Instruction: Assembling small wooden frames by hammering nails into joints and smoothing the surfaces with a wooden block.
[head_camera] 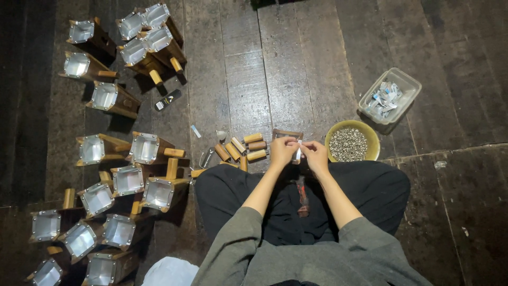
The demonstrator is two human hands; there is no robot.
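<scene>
- Both hands meet at the centre of the frame, just above the lap: the left hand (283,151) and the right hand (316,153) are each closed in a pinch on one small white piece (298,154), held upright between the fingertips.
- What the piece is exactly cannot be told — it is too small, and mostly covered by the fingers.
- Doing this well looks like a matter of light pressure: thumb and forefinger close to the ends, wrists kept near each other so the piece does not bend or slip.
- Holding it over the lap seems wise, since a dropped piece would be hard to spot on the dark wooden floor (296,63).
- Just left of the hands lies a small row of short wooden pegs (246,148), with a metal tool (207,157) beside them — near enough to reach without leaning.
- Just right of the hands stands a yellow bowl (370,139) filled with tiny silvery bits; an elbow swing could tip it, so the right arm is best kept tucked.
- Farther up and right sits a clear plastic tub (405,79) holding small white and blue packets.
- Down the whole left side of the frame stand many wooden boxes with shiny metal tops (144,148), well apart from the hands.
</scene>
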